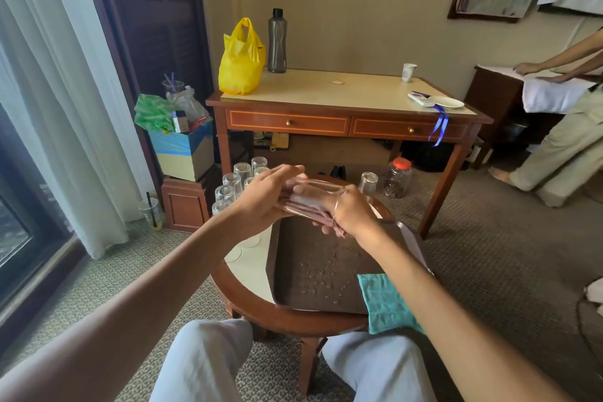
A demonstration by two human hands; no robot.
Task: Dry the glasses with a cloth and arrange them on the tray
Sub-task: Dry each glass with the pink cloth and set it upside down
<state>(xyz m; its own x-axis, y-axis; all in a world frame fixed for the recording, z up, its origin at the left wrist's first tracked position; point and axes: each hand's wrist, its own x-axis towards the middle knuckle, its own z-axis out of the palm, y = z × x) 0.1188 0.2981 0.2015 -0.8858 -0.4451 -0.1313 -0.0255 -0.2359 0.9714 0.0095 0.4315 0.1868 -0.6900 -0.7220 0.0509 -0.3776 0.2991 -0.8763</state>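
My left hand (266,197) grips a clear glass (313,194) lying sideways above the far end of the dark brown tray (313,274). My right hand (350,214) holds a pinkish cloth (321,217) pushed into and around the glass's open end. Water drops dot the tray's floor, and no glasses stand on it. Several clear glasses (233,181) stand upside down in a cluster on the round table's far left, partly hidden by my left hand. One more upturned glass (368,182) stands at the far right.
A teal cloth (383,302) lies on the tray's near right corner. The round wooden table (248,274) stands over my knees. A red-lidded jar (397,178) sits on the floor under the desk (342,91). Another person (564,127) stands at the right.
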